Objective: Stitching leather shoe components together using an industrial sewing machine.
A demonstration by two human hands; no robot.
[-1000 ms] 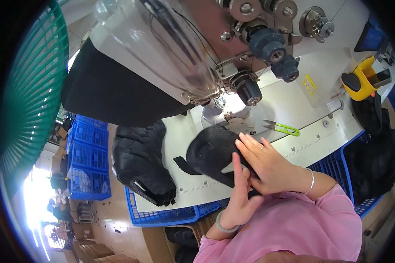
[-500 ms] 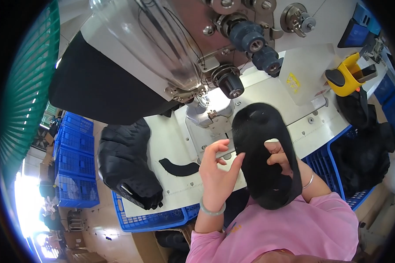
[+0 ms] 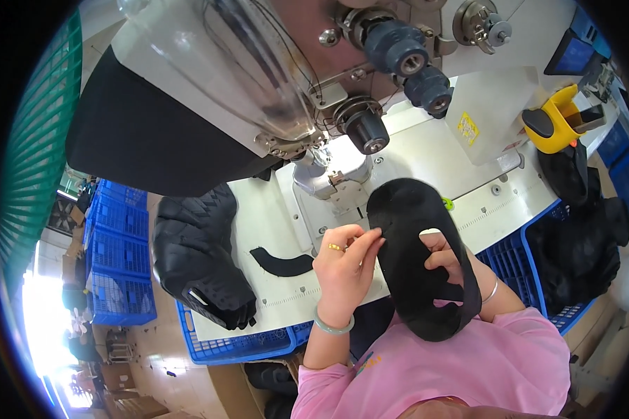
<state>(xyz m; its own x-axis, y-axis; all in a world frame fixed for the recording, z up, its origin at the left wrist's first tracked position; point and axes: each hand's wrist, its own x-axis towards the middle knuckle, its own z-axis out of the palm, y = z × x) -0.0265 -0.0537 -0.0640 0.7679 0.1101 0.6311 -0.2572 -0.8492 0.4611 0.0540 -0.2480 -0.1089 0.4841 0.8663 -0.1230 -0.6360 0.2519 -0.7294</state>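
Observation:
In front of my chest hangs a long black fabric piece [image 3: 412, 209], rounded at its far end, with an opening in its nearer half. My right hand [image 3: 446, 260] is closed on it at the right, and its thumb and curled fingers show through the opening. With thumb and fingertips pressed together, my left hand [image 3: 346, 265] pinches at the left edge of the piece; any small thing between the fingertips is too small to tell. A bright green bit [image 3: 448, 204] peeks out beside the right edge. A curved black strip [image 3: 283, 265] lies on the white table, left of my left hand.
A sewing machine head [image 3: 321, 157] stands just beyond my hands over the white table [image 3: 258, 209]. A puffy black bundle [image 3: 196, 258] sits at the left. Blue baskets flank the table, the right basket [image 3: 531, 244] holding black goods. A yellow holder [image 3: 560, 126] stands far right.
My left hand's fingers have closed into a pinch at the fabric's edge. The black piece has shifted slightly toward me, and the green bit has come into sight.

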